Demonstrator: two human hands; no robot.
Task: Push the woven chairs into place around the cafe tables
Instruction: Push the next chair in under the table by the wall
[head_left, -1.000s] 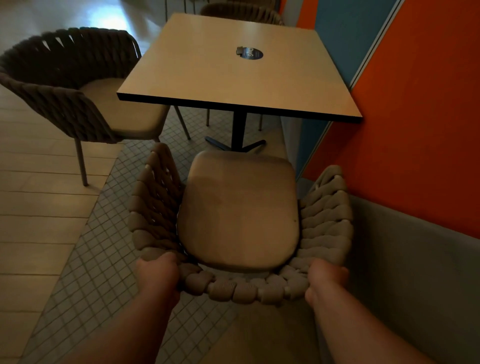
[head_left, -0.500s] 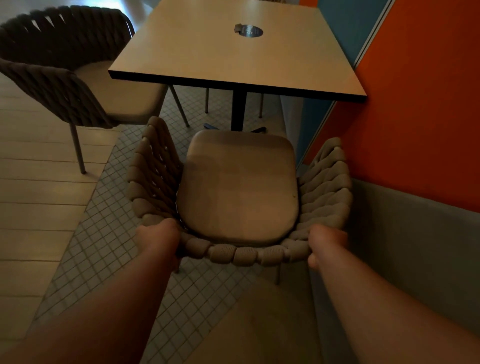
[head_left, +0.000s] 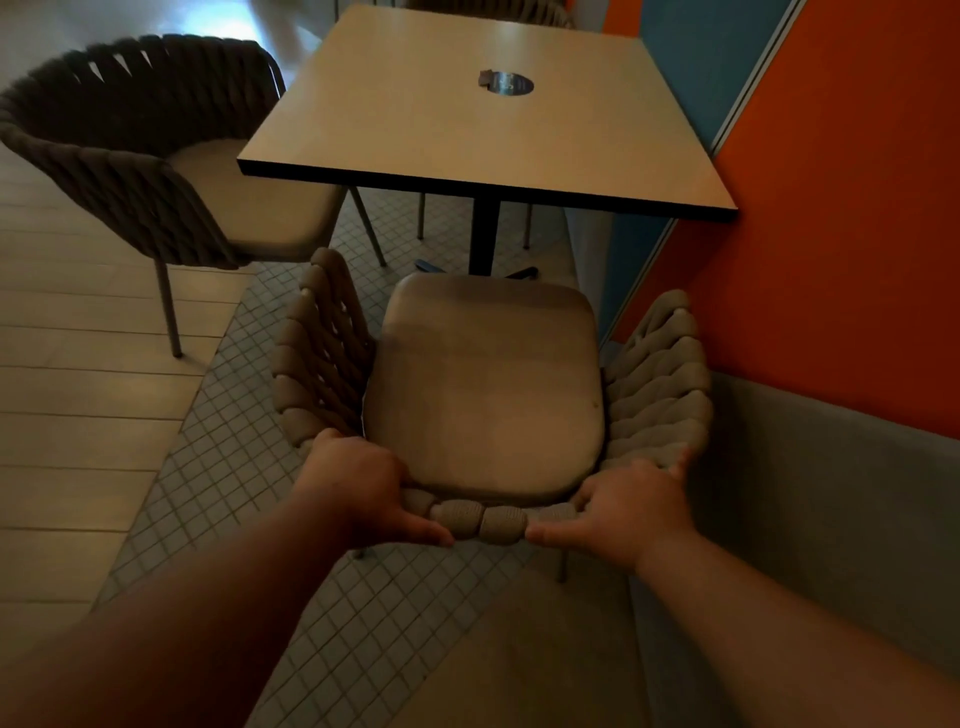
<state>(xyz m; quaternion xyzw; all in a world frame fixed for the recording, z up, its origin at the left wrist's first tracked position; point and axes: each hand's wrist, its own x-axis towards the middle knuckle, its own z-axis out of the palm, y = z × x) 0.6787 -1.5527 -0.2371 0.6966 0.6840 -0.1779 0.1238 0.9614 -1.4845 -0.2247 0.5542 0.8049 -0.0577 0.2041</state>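
Woven chair (head_left: 488, 384): facing the bench (head_left: 467, 119), seat not yet under it; push unfinished. Left hand (head_left: 358, 488), right hand (head_left: 628, 504): gripping backrest rim, fingers apparently curled over. Second chair (head_left: 130, 150): left side, seat partly under the bench.

You see the room in dim, warm light. Pale glare washes the floor (head_left: 171, 21) at top left, a soft sheen lies on the table (head_left: 441, 119), and straight lines bow toward the edges.
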